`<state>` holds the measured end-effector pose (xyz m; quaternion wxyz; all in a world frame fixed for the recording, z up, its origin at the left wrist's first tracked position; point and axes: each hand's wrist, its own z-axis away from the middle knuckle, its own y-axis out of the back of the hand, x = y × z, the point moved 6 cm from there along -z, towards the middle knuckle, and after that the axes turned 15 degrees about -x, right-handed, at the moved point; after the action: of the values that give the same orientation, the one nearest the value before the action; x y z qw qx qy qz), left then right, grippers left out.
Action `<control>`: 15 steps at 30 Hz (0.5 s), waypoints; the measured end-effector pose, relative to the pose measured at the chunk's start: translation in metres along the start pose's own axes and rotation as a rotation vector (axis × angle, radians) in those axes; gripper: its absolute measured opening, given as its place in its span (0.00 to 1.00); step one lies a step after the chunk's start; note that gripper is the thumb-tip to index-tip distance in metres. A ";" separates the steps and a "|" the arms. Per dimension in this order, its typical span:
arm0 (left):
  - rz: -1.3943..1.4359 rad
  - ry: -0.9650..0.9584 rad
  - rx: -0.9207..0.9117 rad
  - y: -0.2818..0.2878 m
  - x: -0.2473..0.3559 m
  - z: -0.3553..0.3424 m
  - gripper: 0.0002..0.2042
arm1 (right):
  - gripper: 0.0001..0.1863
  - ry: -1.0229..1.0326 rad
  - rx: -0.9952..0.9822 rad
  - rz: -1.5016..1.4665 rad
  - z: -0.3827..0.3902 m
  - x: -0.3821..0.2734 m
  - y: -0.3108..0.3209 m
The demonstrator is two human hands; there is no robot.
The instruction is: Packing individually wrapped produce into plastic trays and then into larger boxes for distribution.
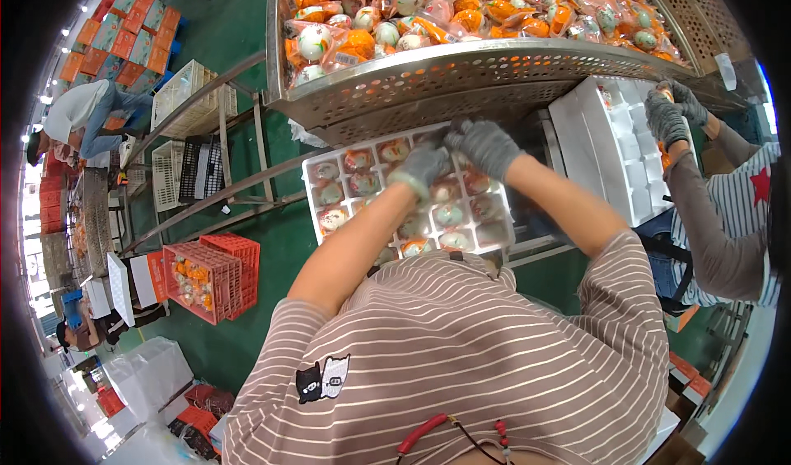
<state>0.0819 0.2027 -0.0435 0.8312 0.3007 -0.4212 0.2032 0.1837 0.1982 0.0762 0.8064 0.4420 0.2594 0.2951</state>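
Observation:
Below the steel trough's front wall lies a white foam tray (492, 234) divided into compartments, many holding eggs in clear wrappers (449, 214). My left hand (424, 168), in a grey glove, is over the tray's upper middle; motion blurs its fingers, hiding whether they hold anything. Just to its right, my right hand (486, 148), also gloved in grey, is at the tray's far edge with fingers curled together. What lies in that grip, if anything, is hidden. At least one front right compartment shows no egg.
A perforated steel trough (494, 49) heaped with wrapped eggs (412, 0) spans the far side. At right, a co-worker's gloved hands (667, 119) are at another white tray (634, 148). Red crates (235, 280) and metal rails (247, 172) stand left. Another person (82, 115) bends farther off.

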 end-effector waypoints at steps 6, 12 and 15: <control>-0.355 -0.043 0.123 0.011 0.060 -0.020 0.24 | 0.20 -0.134 0.115 -0.096 -0.050 0.091 -0.074; -0.015 0.284 0.160 0.027 0.032 0.092 0.21 | 0.18 -0.264 -0.070 -0.356 -0.059 0.115 -0.097; -0.755 0.221 0.688 0.048 -0.041 0.149 0.21 | 0.16 -0.292 0.013 -0.300 -0.048 0.091 -0.081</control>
<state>-0.0558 0.1351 0.0080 0.7392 0.6640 -0.1023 0.0465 0.2342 0.2543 -0.0313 0.8674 0.4418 0.2047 0.1029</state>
